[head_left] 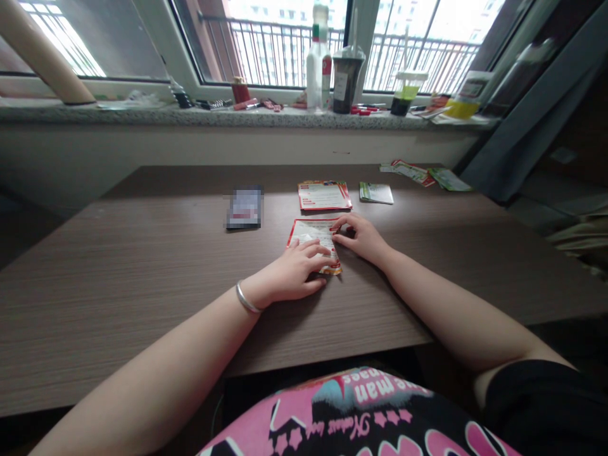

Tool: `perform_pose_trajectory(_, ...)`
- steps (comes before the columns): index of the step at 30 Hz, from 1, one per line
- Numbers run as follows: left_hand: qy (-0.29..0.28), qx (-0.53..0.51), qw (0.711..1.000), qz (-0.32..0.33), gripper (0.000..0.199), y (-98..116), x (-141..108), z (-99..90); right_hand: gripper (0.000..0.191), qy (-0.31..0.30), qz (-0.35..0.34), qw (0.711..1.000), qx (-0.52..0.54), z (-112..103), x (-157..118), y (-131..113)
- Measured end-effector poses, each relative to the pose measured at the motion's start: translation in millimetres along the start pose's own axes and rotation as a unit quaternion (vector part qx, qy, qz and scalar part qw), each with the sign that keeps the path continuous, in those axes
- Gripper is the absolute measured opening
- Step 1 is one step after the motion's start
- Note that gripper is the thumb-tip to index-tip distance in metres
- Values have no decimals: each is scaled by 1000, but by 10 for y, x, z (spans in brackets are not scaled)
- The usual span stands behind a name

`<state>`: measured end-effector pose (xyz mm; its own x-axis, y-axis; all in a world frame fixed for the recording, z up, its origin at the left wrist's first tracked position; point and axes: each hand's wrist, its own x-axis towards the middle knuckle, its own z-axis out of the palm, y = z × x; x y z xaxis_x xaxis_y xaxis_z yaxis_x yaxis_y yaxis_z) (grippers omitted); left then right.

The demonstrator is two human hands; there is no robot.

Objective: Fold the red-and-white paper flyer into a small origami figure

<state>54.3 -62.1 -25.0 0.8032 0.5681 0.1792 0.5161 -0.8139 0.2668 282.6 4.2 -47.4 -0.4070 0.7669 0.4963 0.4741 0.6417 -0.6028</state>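
Observation:
A printed paper packet or leaflet (311, 229) with a red border and white middle lies on the table, its near corner yellow and orange. Across its lower part rests my left hand (301, 269), palm down with the fingers spread; a silver bangle circles that wrist. My right hand (363, 237) is at the packet's right edge, its fingers curled and the thumb and forefinger closing on that edge. Just beyond lies a stack of similar red-and-white printed packets (324, 196). Part of the nearer packet is hidden under my hands.
A small green-and-white stack (376, 193) lies right of the packets. Loose printed packets (413, 172) are at the far right, and a dark blurred-out phone-like object (245, 208) is at left. The windowsill (266, 117) holds a bottle (314, 79), cups (345, 82) and clutter.

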Motion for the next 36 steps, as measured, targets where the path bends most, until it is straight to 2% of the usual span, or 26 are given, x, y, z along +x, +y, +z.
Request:
perform_pose_trajectory(5, -14, 12, 1000, -8, 45, -4, 2, 15, 12, 26, 26, 999, 10, -2, -5, -57)
perform_pose_trajectory(11, -24, 41, 999, -13, 48, 13, 4, 13, 6, 52, 7, 999, 7, 4, -15, -163)
perform_pose_trajectory(16, -25, 45, 999, -14, 48, 20, 5, 15, 3, 72, 21, 997, 4, 30, -24, -229)
perform_pose_trajectory(23, -26, 64, 997, -43, 46, 30, -2, 23, 7, 96, 45, 994, 21, 87, -49, -218)
perform_pose_trajectory(26, -24, 68, 996, -49, 46, 21, -9, 38, 19, 110, 78, 990, 34, 99, -71, -262)
perform_pose_trajectory(29, -30, 77, 995, -58, 47, 7, -19, 51, 30, 106, 85, 990, 48, 94, -84, -321)
perform_pose_trajectory(36, -41, 92, 991, -87, 55, 12, -57, -6, 14, 59, 57, 995, 53, 49, -104, -330)
